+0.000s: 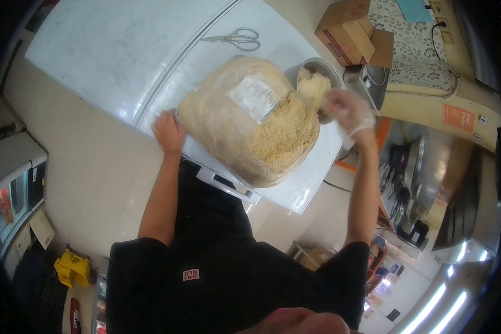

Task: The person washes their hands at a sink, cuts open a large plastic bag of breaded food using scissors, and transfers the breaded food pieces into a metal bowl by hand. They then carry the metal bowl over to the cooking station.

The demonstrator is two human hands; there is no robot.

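Note:
A large clear plastic bag (217, 111) lies on the white freezer top (150, 119), with a printed label (254, 98) on its upper side. Pale yellow, crumbly flakes (284, 136) show at its right end. At the bag's left corner, my left hand (168, 132) has its bent fingers against the plastic, seemingly pinching it. My right hand (348, 114), in a clear disposable glove, is beside a metal bowl (304, 65). Motion blurs its fingers, so anything in them cannot be made out. A pale yellow mass (314, 87) fills much of the bowl.
Kitchen scissors (236, 39) lie beyond the bag. An open cardboard box (342, 36) stands at the back right, near a metal container (367, 83). Cookware (403, 183) is stacked to the right. On the floor at the left is a yellow mop bucket (72, 267).

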